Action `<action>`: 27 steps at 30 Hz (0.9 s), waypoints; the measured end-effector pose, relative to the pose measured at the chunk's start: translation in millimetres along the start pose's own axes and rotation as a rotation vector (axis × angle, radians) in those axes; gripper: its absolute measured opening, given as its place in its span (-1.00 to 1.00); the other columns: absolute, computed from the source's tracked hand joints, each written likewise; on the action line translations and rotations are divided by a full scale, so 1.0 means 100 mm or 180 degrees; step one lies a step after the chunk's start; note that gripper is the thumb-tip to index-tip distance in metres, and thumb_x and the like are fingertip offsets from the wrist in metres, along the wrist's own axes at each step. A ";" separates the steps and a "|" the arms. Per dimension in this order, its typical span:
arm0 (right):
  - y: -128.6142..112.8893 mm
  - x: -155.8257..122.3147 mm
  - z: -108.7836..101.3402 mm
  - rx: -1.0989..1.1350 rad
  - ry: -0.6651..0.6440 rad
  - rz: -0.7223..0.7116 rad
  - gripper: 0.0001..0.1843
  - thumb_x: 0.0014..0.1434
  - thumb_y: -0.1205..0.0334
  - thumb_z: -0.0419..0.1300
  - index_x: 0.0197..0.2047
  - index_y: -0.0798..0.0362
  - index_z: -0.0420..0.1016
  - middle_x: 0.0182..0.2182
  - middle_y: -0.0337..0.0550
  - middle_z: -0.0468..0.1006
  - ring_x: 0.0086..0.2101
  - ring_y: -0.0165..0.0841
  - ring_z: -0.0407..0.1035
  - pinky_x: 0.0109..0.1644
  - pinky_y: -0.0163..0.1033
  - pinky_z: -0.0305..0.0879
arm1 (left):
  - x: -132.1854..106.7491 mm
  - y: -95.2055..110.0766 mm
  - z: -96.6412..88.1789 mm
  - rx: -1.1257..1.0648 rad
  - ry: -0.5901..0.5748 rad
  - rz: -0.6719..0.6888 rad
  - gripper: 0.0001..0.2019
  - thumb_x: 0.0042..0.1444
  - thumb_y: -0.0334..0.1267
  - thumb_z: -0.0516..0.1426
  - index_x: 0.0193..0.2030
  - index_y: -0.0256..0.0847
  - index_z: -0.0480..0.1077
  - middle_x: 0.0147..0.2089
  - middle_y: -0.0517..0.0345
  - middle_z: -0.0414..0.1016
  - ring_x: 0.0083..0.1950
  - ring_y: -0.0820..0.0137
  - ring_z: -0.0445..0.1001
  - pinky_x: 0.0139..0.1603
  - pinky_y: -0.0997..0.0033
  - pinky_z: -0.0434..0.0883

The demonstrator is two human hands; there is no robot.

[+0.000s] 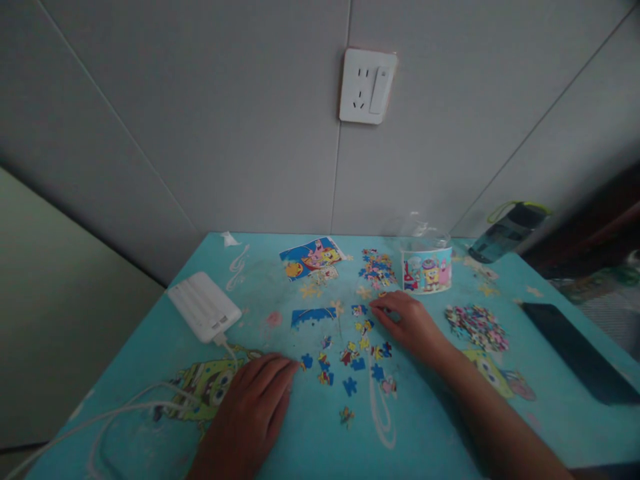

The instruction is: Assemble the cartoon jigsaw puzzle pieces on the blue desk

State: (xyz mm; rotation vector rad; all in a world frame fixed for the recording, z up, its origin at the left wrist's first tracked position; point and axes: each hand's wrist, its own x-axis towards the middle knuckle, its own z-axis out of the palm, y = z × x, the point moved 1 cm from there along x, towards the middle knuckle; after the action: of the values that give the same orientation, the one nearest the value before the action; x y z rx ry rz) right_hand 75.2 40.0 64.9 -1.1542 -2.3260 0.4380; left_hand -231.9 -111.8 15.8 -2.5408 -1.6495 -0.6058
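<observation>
My right hand is over the middle of the table, its fingers bent together. Their tips come down just right of a small blue puzzle piece, and I cannot make out what they hold. Left of that piece is a joined strip of blue puzzle pieces. My left hand lies on the table with its fingers stretched out, holding nothing. A blue puzzle piece is close to its fingertips. Several loose pieces, among them a blue one, are scattered between both hands.
Behind lie a picture card and a pile of pieces, beside a clear tub. To the right are another pile, a dark flat slab and a bottle. A white power bank with cable is left.
</observation>
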 end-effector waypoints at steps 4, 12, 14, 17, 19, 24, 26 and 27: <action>-0.02 -0.01 -0.03 0.0000 -0.0187 0.0042 -0.79 0.36 0.19 0.13 -0.06 -0.07 0.59 -0.19 -0.14 0.62 -0.16 -0.27 0.47 -0.02 -0.15 0.36 | -0.02 -0.01 0.01 -0.0006 -0.0043 0.0011 -0.62 0.32 -0.33 0.06 0.26 -0.12 0.33 0.18 0.09 0.46 0.20 0.22 0.35 0.24 0.09 0.32; 0.15 -0.01 -0.14 -0.0234 0.0120 0.0253 -0.81 0.33 0.25 0.14 -0.08 -0.02 0.59 -0.21 -0.13 0.62 -0.20 -0.26 0.48 -0.07 -0.15 0.37 | -0.05 -0.08 0.04 -0.0006 0.0031 0.0180 -0.59 0.29 -0.31 0.08 0.27 -0.08 0.33 0.19 0.11 0.46 0.20 0.20 0.37 0.22 0.09 0.34; 0.14 -0.01 -0.16 -0.0281 0.0163 0.0319 -0.80 0.33 0.24 0.13 -0.08 -0.01 0.59 -0.21 -0.12 0.62 -0.19 -0.26 0.48 -0.07 -0.15 0.37 | -0.05 -0.09 0.02 -0.0002 0.0035 0.0233 -0.57 0.29 -0.30 0.09 0.29 -0.10 0.32 0.19 0.10 0.46 0.20 0.19 0.37 0.21 0.09 0.34; 0.08 0.00 -0.19 -0.0213 0.0166 0.0417 -0.81 0.33 0.25 0.14 -0.09 0.00 0.59 -0.21 -0.13 0.62 -0.20 -0.28 0.48 -0.08 -0.18 0.37 | -0.05 -0.10 0.01 0.0022 0.0010 0.0265 -0.56 0.29 -0.26 0.09 0.29 -0.13 0.31 0.20 0.08 0.46 0.21 0.18 0.37 0.23 0.09 0.33; 0.03 -0.01 -0.21 -0.0095 0.0015 0.0466 -0.83 0.31 0.25 0.16 -0.12 -0.01 0.59 -0.21 -0.15 0.63 -0.22 -0.31 0.48 -0.11 -0.20 0.37 | -0.05 -0.11 0.01 0.0026 0.0011 0.0281 -0.57 0.28 -0.24 0.10 0.28 -0.14 0.33 0.20 0.08 0.46 0.21 0.19 0.38 0.22 0.10 0.34; 0.00 -0.10 -0.29 0.0294 -0.1072 0.0741 -0.89 0.23 0.24 0.24 -0.20 -0.06 0.62 -0.31 -0.24 0.63 -0.33 -0.37 0.48 -0.23 -0.27 0.37 | -0.04 -0.09 0.02 0.0035 0.0027 0.0241 -0.61 0.30 -0.25 0.08 0.25 -0.12 0.36 0.19 0.08 0.47 0.19 0.19 0.39 0.22 0.09 0.36; 0.02 -0.16 -0.31 0.0416 -0.1418 0.0751 -0.87 0.17 0.24 0.30 -0.18 -0.08 0.62 -0.32 -0.25 0.62 -0.33 -0.36 0.48 -0.24 -0.29 0.38 | -0.04 -0.08 0.02 0.0016 0.0040 0.0200 -0.62 0.31 -0.25 0.07 0.24 -0.10 0.37 0.18 0.08 0.47 0.19 0.19 0.40 0.22 0.07 0.37; 0.03 -0.18 -0.32 0.0446 -0.1516 0.0716 -0.84 0.15 0.24 0.32 -0.16 -0.09 0.62 -0.30 -0.25 0.62 -0.32 -0.36 0.48 -0.23 -0.29 0.38 | -0.03 -0.07 0.01 -0.0007 0.0059 0.0181 -0.63 0.31 -0.25 0.07 0.23 -0.10 0.38 0.18 0.08 0.47 0.19 0.19 0.40 0.22 0.07 0.37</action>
State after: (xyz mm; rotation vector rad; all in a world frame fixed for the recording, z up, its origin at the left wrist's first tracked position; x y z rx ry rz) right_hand 104.7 29.3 84.0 -1.3631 -2.5063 1.0398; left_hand -238.8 -111.3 12.5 -2.5658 -1.5658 -0.6249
